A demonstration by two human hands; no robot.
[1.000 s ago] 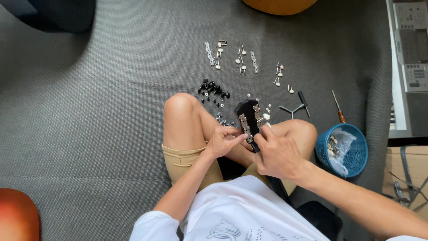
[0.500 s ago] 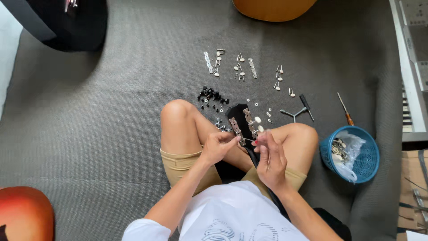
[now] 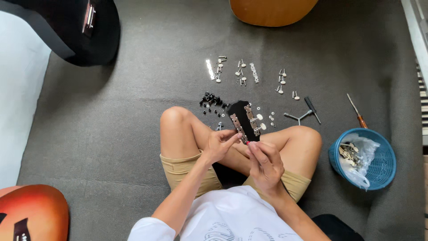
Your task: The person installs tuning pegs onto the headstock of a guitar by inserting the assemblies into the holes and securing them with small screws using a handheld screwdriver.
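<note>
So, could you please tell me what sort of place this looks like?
Probably an informal guitar repair spot on a grey carpeted floor: orange guitar bodies lie around, silver tuning pegs are spread out, and both hands work on a black guitar headstock.

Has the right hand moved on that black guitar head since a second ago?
Yes. The right hand has slid down off the guitar head, toward the person's lap; against the right knee, it now sits lower.

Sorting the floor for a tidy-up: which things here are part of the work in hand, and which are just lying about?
In use:
left hand
right hand
black headstock
loose tuning pegs
small black parts
screwdriver

Lying about:
blue basket
black case
orange guitar body
sunburst guitar body
</note>
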